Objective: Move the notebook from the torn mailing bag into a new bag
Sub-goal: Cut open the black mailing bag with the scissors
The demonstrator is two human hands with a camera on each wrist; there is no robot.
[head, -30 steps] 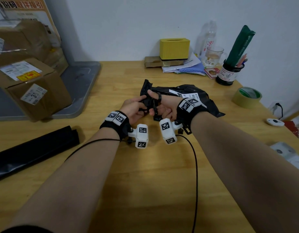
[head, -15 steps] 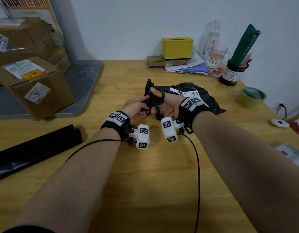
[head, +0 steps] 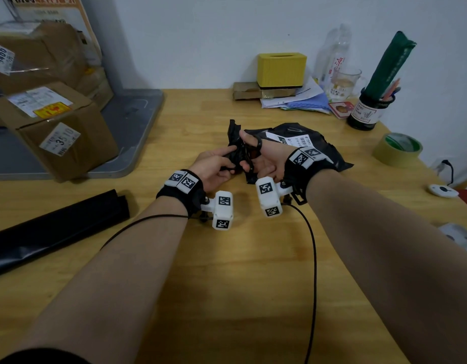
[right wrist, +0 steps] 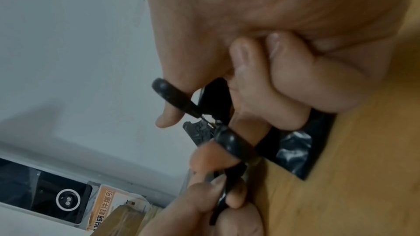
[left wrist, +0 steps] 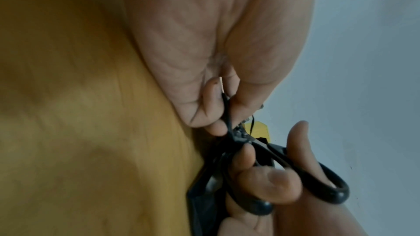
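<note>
Right hand grips a pair of black-handled metal scissors, thumb through the upper loop and fingers curled through the lower one; in the left wrist view both loops show clearly with the digits inside them. Left hand pinches a raised, crumpled corner of the black plastic mailing bag between thumb and fingertips, just beside the scissor pivot; right wrist view shows the same pinch on the thin black film. Blades hidden by the film and fingers, so cannot tell how far apart they stand. Bag lies on the wooden tabletop under and behind the right wrist, white shipping label facing up. Notebook not visible in any view; cannot tell whether it is inside the bag. Folded stack of black plastic bags lies flat near the left forearm, well apart from the hands. Brown cardboard boxes at far left on a grey tray. Along the wall: yellow box, clear glass cup, dark pen jar. Roll of tan tape near the right edge
</note>
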